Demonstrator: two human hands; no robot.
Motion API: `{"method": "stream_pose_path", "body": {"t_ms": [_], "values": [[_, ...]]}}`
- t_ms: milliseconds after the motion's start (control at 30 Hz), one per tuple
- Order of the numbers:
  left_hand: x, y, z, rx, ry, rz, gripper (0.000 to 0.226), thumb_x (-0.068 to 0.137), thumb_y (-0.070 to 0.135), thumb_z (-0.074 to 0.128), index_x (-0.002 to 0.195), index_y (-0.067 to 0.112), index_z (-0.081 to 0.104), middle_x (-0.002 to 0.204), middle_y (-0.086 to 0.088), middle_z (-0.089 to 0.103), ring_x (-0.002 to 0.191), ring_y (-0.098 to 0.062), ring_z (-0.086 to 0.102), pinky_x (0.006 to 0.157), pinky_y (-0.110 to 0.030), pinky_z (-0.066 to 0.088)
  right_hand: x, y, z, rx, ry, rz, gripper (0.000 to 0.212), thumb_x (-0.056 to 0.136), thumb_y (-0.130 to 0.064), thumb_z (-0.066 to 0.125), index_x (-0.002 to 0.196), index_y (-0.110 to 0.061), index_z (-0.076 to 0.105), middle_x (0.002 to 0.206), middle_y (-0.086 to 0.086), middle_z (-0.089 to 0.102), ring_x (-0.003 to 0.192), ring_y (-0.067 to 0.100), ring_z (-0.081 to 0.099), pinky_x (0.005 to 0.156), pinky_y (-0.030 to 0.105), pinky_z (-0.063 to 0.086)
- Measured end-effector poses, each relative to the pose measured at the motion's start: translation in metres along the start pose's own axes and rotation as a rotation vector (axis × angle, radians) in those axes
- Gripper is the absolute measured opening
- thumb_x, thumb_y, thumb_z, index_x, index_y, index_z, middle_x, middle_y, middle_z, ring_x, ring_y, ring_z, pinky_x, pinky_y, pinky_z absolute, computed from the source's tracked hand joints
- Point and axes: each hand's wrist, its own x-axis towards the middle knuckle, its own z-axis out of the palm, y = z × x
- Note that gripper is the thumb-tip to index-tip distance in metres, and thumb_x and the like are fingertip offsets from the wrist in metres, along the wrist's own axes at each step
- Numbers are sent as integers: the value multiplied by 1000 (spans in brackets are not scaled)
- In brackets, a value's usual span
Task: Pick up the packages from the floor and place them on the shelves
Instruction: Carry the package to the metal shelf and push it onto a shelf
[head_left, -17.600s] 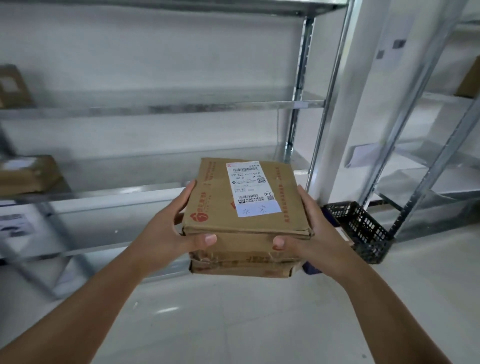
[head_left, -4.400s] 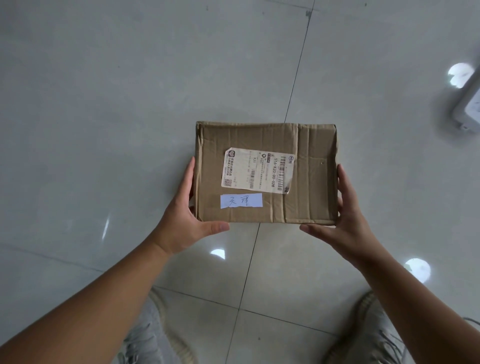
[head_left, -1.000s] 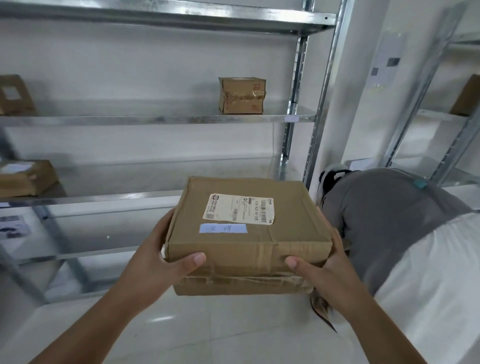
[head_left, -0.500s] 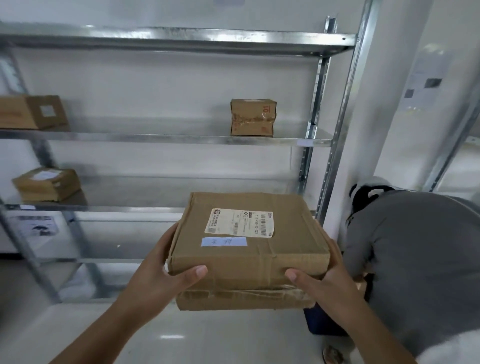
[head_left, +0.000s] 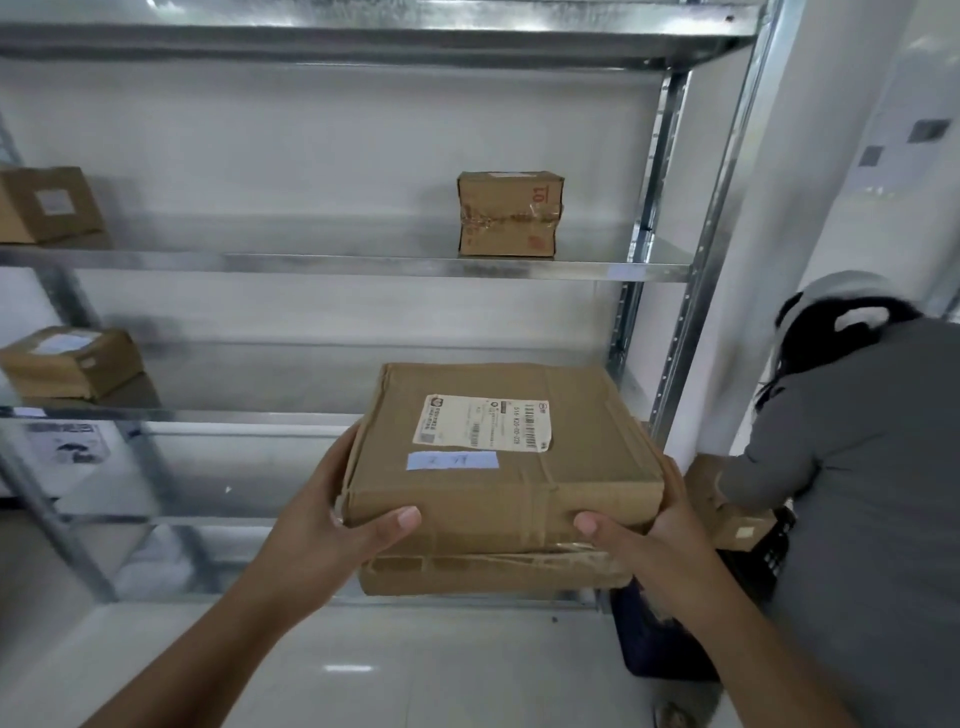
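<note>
I hold a flat brown cardboard package (head_left: 571, 467) with a white shipping label and a small blue tag on top. My left hand (head_left: 332, 525) grips its left side, thumb over the near edge. My right hand (head_left: 654, 535) grips its right side the same way. The package hangs level in front of the metal shelving unit (head_left: 363, 265), at about the height of the lower shelf (head_left: 208, 415). A second cardboard layer shows under the package, between my hands.
A small box (head_left: 510, 213) stands on the middle shelf, another box (head_left: 49, 203) at its left end. A flat box (head_left: 70, 361) lies on the lower shelf at left. A person in grey (head_left: 862, 499) bends over a dark crate (head_left: 670, 639) at right.
The view has moved closer to the shelves and tilted up. The package stays gripped in both hands and now sits higher against the lower shelf. The person at right has shifted further right.
</note>
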Motion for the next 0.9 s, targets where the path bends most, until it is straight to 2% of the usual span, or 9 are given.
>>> {"method": "stream_pose_path", "body": {"t_ms": [167, 267, 367, 433, 500, 567, 667, 800, 900], "values": [[48, -20, -7, -16, -21, -23, 114, 40, 80, 91, 143, 68, 44, 134, 24, 72, 125, -15, 72, 100, -47, 63, 43, 13, 10, -29, -21, 18, 119, 42, -61, 94, 143, -62, 30, 149, -10, 52, 128, 1, 57, 90, 12, 53], [81, -34, -11, -17, -29, -30, 123, 42, 80, 91, 152, 61, 40, 139, 22, 70, 129, -15, 70, 105, -50, 59, 71, 20, 16, -25, -1, 41, 123, 44, -55, 91, 149, -56, 27, 148, -10, 51, 125, -3, 56, 77, 2, 52], [114, -48, -10, 19, -37, -25, 106, 50, 67, 93, 144, 69, 44, 133, 29, 71, 124, -7, 71, 105, -48, 59, 97, 29, 20, -14, 21, 65, 126, 41, -56, 91, 150, -53, 27, 145, -11, 54, 122, -1, 58, 81, 7, 55], [134, -57, -7, 36, -43, -24, 93, 54, 59, 89, 134, 76, 46, 127, 33, 72, 118, -1, 72, 102, -43, 60, 114, 39, 21, -20, 24, 79, 129, 39, -62, 94, 152, -51, 32, 147, -9, 55, 126, 8, 61, 100, 27, 58], [154, -67, -2, 35, -53, -38, 98, 56, 58, 89, 142, 70, 44, 129, 31, 72, 119, -5, 73, 100, -43, 62, 133, 51, 20, -16, 24, 102, 134, 40, -63, 95, 157, -47, 32, 150, -6, 56, 129, 15, 62, 110, 42, 54], [173, -76, 8, 46, -58, -46, 100, 61, 59, 92, 146, 68, 41, 129, 31, 72, 120, -8, 73, 96, -38, 64, 153, 62, 15, -5, 15, 119, 133, 43, -59, 95, 158, -50, 29, 151, -6, 53, 131, 16, 60, 109, 40, 53], [201, -86, 28, 53, -56, -42, 87, 67, 56, 94, 131, 82, 40, 124, 41, 69, 118, 5, 70, 87, -21, 62, 182, 81, 2, 30, 2, 138, 131, 47, -54, 102, 155, -55, 27, 151, -6, 54, 130, 15, 60, 99, 32, 57], [236, -99, 63, 63, -56, -59, 82, 75, 44, 93, 128, 82, 43, 124, 35, 72, 116, 1, 73, 84, -24, 64, 226, 104, -22, 34, 10, 185, 124, 35, -60, 101, 138, -61, 32, 138, -9, 62, 123, 17, 64, 99, 42, 59], [265, -107, 88, 76, -42, -45, 85, 72, 46, 92, 136, 75, 44, 130, 27, 73, 118, -6, 74, 90, -30, 64, 260, 120, -40, 53, -24, 182, 112, 46, -46, 94, 138, -61, 32, 135, -14, 60, 120, 9, 63, 87, 26, 61]]}}
